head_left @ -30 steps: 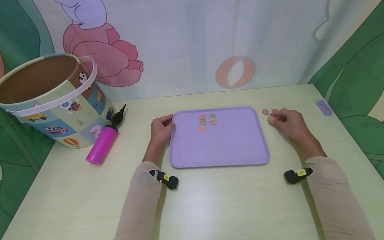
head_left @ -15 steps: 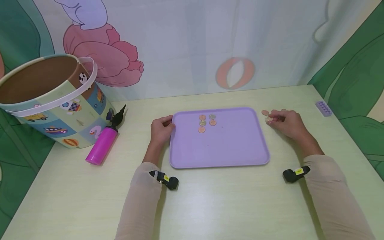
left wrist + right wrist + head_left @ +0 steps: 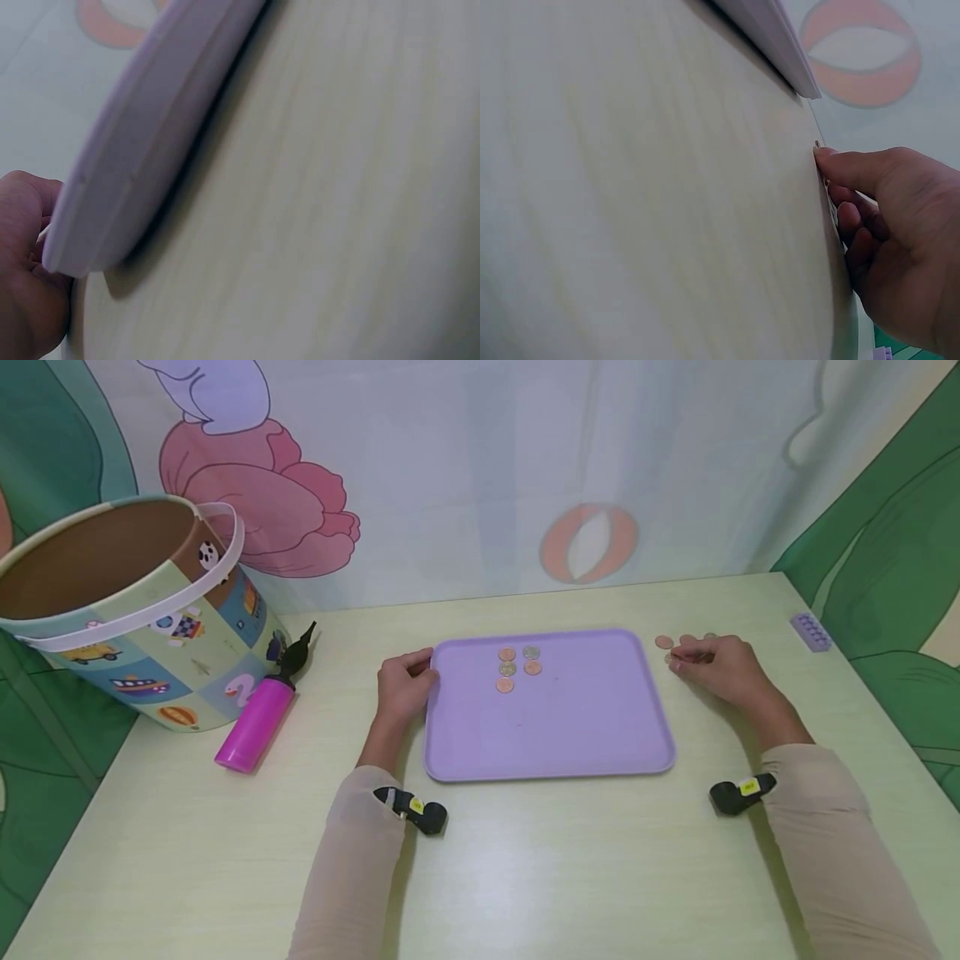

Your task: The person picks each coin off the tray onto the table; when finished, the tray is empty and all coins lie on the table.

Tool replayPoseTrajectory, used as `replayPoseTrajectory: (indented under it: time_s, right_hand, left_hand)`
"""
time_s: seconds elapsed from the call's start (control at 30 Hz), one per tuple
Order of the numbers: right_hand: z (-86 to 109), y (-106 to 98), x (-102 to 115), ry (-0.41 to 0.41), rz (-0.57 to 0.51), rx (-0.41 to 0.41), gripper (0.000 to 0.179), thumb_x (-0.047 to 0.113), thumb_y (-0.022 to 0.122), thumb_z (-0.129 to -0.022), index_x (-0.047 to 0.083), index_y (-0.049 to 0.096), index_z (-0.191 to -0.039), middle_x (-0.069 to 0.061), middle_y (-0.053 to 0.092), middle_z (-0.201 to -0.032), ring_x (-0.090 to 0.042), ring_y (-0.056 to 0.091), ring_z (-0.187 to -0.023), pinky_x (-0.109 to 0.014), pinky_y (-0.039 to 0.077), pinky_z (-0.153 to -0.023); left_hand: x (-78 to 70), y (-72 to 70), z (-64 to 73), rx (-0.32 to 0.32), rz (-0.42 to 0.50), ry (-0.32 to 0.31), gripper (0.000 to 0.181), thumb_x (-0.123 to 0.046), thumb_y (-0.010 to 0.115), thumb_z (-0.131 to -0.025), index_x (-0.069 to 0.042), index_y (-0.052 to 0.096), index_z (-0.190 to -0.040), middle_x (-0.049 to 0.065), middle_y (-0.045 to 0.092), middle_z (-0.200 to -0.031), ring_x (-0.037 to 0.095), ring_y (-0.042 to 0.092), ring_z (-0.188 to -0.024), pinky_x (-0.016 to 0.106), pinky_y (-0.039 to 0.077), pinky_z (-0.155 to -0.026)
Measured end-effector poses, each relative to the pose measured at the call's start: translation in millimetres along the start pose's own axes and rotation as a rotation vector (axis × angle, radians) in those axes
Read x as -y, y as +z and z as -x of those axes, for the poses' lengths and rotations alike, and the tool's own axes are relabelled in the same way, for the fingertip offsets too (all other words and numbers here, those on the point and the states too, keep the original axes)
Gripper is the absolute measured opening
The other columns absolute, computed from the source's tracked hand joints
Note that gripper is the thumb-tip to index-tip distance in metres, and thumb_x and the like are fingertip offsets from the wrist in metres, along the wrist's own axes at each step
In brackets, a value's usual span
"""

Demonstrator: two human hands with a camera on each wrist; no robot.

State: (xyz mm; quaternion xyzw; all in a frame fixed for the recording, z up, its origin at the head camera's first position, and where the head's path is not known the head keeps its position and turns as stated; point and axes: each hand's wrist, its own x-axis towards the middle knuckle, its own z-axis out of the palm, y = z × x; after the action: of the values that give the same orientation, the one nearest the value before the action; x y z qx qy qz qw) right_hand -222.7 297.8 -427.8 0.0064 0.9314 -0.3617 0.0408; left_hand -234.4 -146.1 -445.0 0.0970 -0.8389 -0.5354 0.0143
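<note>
In the head view a shallow purple tray (image 3: 585, 718) lies on the table with several copper and silver coins (image 3: 505, 685) in its upper left part. My left hand (image 3: 403, 689) holds the tray's left rim between thumb and fingers, also visible in the left wrist view. To the right of the tray, my right hand (image 3: 716, 670) pinches a coin (image 3: 670, 657) by its thumb tip, low over the table. A copper coin (image 3: 663, 642) lies just beyond those fingertips, and a few more coins (image 3: 686, 639) are partly hidden behind the hand.
A large printed bucket (image 3: 172, 635) with a white handle stands at the left. Leaning toward it lies a pink hand pump (image 3: 257, 722) with a black nozzle. A small purple studded block (image 3: 810, 631) sits near the right table edge. A printed curtain hangs behind.
My right hand has shifted slightly left with the coin at its fingertips, uncovering more of the coins behind it. The left hand and tray have stayed in place.
</note>
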Motion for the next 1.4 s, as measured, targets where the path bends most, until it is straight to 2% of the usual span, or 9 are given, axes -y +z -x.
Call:
replayPoseTrajectory:
  time_s: [0.17, 0.27, 0.33, 0.5, 0.73, 0.93, 1.1, 1.23, 1.4]
  right_hand:
    - [0.2, -1.1, -0.7, -0.010, -0.011, 0.011, 0.045, 0.028, 0.067, -0.098, -0.006, 0.066, -0.127, -0.031, 0.048, -0.148, -0.052, 0.037, -0.144, -0.058, 0.039, -0.109]
    - [0.4, -0.7, -0.8, -0.026, 0.002, 0.002, 0.044, 0.027, 0.067, -0.098, -0.005, 0.067, -0.127, -0.030, 0.049, -0.148, -0.050, 0.042, -0.141, -0.050, 0.044, -0.103]
    - [1.0, -0.6, -0.2, -0.035, 0.007, -0.003, 0.042, 0.026, 0.067, -0.098, -0.005, 0.067, -0.127, -0.029, 0.049, -0.149, -0.048, 0.045, -0.140, -0.036, 0.047, -0.095]
    - [2.5, -0.4, -0.3, -0.043, 0.011, -0.014, 0.041, 0.026, 0.067, -0.098, -0.004, 0.068, -0.126, -0.028, 0.051, -0.149, -0.042, 0.055, -0.126, -0.013, 0.037, -0.072]
    - [1.5, -1.1, -2.7, -0.040, 0.023, 0.001, 0.042, 0.027, 0.067, -0.098, -0.003, 0.068, -0.127, -0.028, 0.051, -0.149, -0.034, 0.057, -0.115, -0.012, 0.038, -0.067]
    - [1.1, -2.2, -1.9, -0.041, 0.035, 0.009, 0.039, 0.026, 0.069, -0.097, -0.001, 0.070, -0.125, -0.027, 0.055, -0.147, -0.013, 0.050, -0.091, -0.012, 0.040, -0.066]
    - [2.0, -2.9, -0.9, -0.047, 0.030, 0.000, 0.044, 0.027, 0.069, -0.097, -0.002, 0.066, -0.130, -0.026, 0.063, -0.134, -0.006, 0.049, -0.085, -0.010, 0.041, -0.067]
    - [4.3, -4.2, -0.4, -0.050, 0.043, 0.004, 0.052, 0.028, 0.067, -0.098, -0.003, 0.059, -0.139, -0.027, 0.066, -0.126, -0.012, 0.053, -0.090, -0.010, 0.041, -0.069]
    - [6.1, -6.6, 1.6, -0.033, 0.046, 0.018, 0.058, 0.037, 0.063, -0.100, -0.002, 0.056, -0.142, -0.029, 0.058, -0.143, -0.031, 0.058, -0.112, -0.013, 0.040, -0.076]
  left_hand:
    - [-0.8, 0.0, 0.5, -0.006, -0.008, -0.003, 0.044, -0.003, 0.063, -0.089, -0.004, 0.066, -0.133, 0.018, 0.070, -0.127, 0.028, 0.064, -0.116, 0.038, 0.055, -0.104]
    - [-1.0, 0.3, 0.4, -0.008, -0.009, 0.001, 0.044, -0.003, 0.063, -0.089, -0.003, 0.067, -0.133, 0.019, 0.070, -0.126, 0.028, 0.064, -0.116, 0.038, 0.055, -0.104]
    - [-1.0, 0.6, 0.1, -0.008, -0.010, 0.004, 0.044, -0.002, 0.062, -0.089, -0.003, 0.066, -0.133, 0.020, 0.071, -0.126, 0.029, 0.064, -0.116, 0.038, 0.056, -0.104]
    - [-0.9, 1.3, -0.4, -0.006, -0.011, 0.005, 0.044, -0.002, 0.063, -0.089, -0.003, 0.066, -0.133, 0.019, 0.070, -0.127, 0.028, 0.065, -0.117, 0.038, 0.056, -0.103]
    - [-0.3, 1.3, 0.3, -0.008, -0.010, 0.017, 0.044, -0.002, 0.063, -0.089, -0.003, 0.067, -0.132, 0.019, 0.071, -0.126, 0.029, 0.066, -0.116, 0.038, 0.056, -0.103]
    - [-0.1, 0.6, 0.2, -0.007, -0.012, 0.012, 0.044, -0.003, 0.062, -0.089, -0.003, 0.066, -0.133, 0.019, 0.071, -0.127, 0.028, 0.065, -0.116, 0.038, 0.056, -0.103]
    - [0.2, -0.2, 0.2, -0.007, -0.006, 0.010, 0.044, -0.002, 0.063, -0.089, -0.003, 0.066, -0.133, 0.019, 0.071, -0.127, 0.028, 0.064, -0.116, 0.038, 0.055, -0.104]
    - [0.4, 0.6, -0.3, -0.002, -0.008, 0.006, 0.044, -0.002, 0.062, -0.090, -0.003, 0.066, -0.133, 0.019, 0.070, -0.127, 0.028, 0.064, -0.117, 0.038, 0.055, -0.104]
    - [0.4, 0.8, -0.9, 0.003, -0.016, 0.005, 0.044, -0.003, 0.062, -0.090, -0.004, 0.066, -0.134, 0.018, 0.070, -0.128, 0.028, 0.064, -0.118, 0.038, 0.055, -0.104]
